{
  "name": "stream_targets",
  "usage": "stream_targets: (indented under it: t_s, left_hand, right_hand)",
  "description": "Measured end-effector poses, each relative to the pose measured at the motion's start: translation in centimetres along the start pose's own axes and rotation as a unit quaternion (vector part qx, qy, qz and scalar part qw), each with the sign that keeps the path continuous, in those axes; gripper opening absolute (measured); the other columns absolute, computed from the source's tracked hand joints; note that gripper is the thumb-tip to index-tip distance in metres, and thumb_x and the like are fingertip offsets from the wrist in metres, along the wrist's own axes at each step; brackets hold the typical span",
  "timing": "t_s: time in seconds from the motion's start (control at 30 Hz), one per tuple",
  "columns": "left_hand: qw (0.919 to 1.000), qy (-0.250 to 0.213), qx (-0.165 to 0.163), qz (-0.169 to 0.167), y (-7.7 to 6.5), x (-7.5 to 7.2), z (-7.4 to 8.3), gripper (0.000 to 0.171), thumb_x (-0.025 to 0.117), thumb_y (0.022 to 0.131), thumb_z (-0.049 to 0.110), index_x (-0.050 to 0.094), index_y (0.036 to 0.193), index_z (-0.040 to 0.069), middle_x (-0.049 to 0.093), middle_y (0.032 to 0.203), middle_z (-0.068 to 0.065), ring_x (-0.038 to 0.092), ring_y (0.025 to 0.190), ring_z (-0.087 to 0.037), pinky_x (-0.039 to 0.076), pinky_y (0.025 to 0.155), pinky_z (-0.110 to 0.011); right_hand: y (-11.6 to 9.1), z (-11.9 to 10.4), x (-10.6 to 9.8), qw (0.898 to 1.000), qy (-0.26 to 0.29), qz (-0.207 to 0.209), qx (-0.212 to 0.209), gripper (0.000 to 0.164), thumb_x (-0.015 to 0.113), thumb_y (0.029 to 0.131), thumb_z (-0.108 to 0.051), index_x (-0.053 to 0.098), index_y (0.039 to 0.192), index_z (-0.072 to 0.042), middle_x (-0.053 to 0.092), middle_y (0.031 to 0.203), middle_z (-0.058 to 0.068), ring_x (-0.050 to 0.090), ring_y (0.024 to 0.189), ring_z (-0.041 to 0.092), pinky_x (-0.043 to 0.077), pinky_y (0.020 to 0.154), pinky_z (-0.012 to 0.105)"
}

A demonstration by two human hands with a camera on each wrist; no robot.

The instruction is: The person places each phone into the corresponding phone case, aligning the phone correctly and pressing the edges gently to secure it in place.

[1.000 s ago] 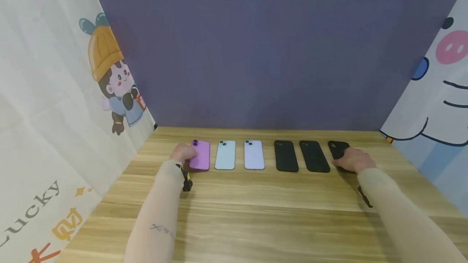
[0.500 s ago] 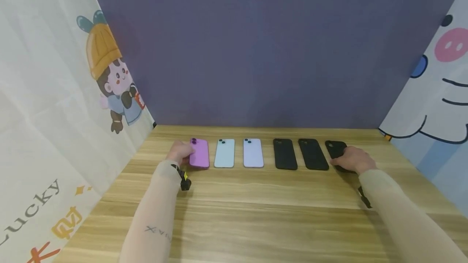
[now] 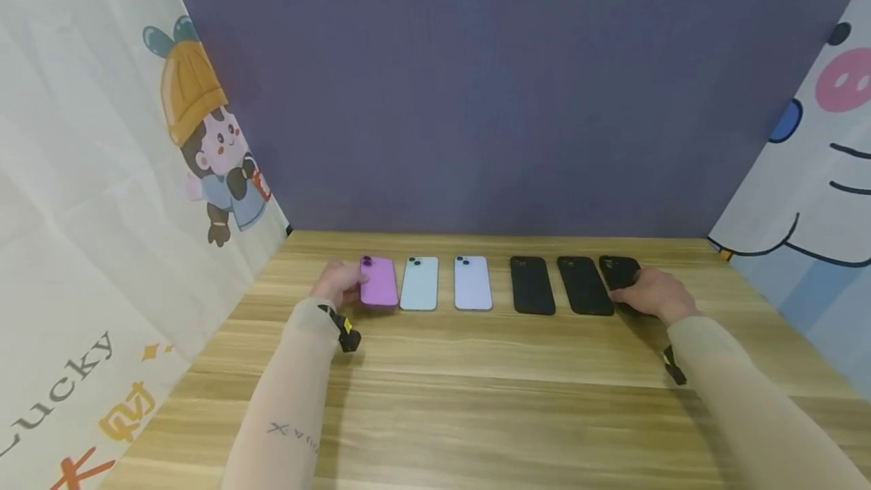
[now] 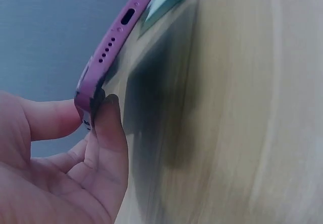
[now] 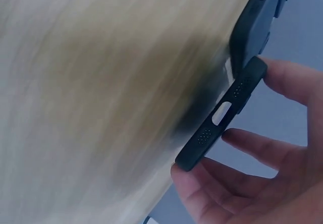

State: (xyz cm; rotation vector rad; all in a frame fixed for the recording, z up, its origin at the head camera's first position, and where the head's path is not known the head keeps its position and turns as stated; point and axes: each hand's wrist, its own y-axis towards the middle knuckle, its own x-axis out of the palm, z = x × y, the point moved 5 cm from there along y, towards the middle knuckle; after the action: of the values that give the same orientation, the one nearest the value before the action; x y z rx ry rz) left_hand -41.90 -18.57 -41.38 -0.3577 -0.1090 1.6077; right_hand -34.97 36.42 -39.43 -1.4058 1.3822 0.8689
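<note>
My left hand [image 3: 336, 283] pinches the left edge of a purple phone [image 3: 379, 282] between thumb and fingers. In the left wrist view the purple phone [image 4: 117, 31] is tilted, its port end towards the camera and its shadow on the wood below. At the far end of the row my right hand [image 3: 655, 295] grips a black phone case [image 3: 618, 271] by its sides. The right wrist view shows this black phone case [image 5: 222, 114] end-on, with a slot and speaker holes, thumb on one side and fingertips on the other. Its lower part is hidden by my hand in the head view.
Between my hands lie a pale mint phone [image 3: 420, 283], a lavender phone [image 3: 472, 283] and two more black cases, a left one [image 3: 532, 285] and a right one [image 3: 585, 286]. A dark panel [image 3: 476, 97] stands behind the wooden table [image 3: 463, 399]. Printed white cloths hang at both sides.
The purple phone has come up and shifted right, towards the mint phone. My right hand has moved the black case slightly left, close to the neighbouring case.
</note>
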Motion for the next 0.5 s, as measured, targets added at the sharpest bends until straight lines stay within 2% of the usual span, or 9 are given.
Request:
stream_targets:
  t_s: [0.13, 0.3, 0.5]
  left_hand:
    - [0.9999, -0.01, 0.006, 0.0, -0.1, 0.0, 0.2, 0.041, 0.058, 0.096, -0.003, 0.043, 0.133, -0.014, 0.06, 0.1, -0.011, 0.062, 0.083, -0.017, 0.058, 0.084, -0.032]
    - [0.9995, -0.021, 0.009, -0.023, -0.2, 0.6, 0.1, 0.025, 0.059, 0.096, -0.002, 0.058, 0.119, -0.012, 0.064, 0.088, -0.007, 0.063, 0.078, -0.016, 0.058, 0.086, -0.035]
    - [0.9985, -0.037, 0.01, -0.038, -0.3, 1.9, 0.0, 0.022, 0.059, 0.096, -0.003, 0.06, 0.116, -0.013, 0.063, 0.088, -0.008, 0.062, 0.079, -0.018, 0.057, 0.083, -0.033]
  right_hand:
    - [0.1, -0.6, -0.2, 1.0, -0.006, 0.006, -0.005, 0.092, 0.064, 0.092, -0.052, 0.038, 0.14, 0.022, 0.041, 0.14, 0.044, 0.047, 0.118, 0.063, 0.046, 0.091, 0.067]
    - [0.1, -1.1, -0.2, 1.0, -0.004, 0.008, -0.003, 0.093, 0.063, 0.092, -0.054, 0.038, 0.142, 0.021, 0.039, 0.141, 0.044, 0.046, 0.119, 0.062, 0.045, 0.092, 0.068]
    - [-0.2, -2.2, -0.4, 1.0, 0.011, 0.013, -0.007, 0.095, 0.062, 0.092, -0.058, 0.039, 0.142, 0.02, 0.039, 0.143, 0.043, 0.046, 0.12, 0.062, 0.045, 0.093, 0.068]
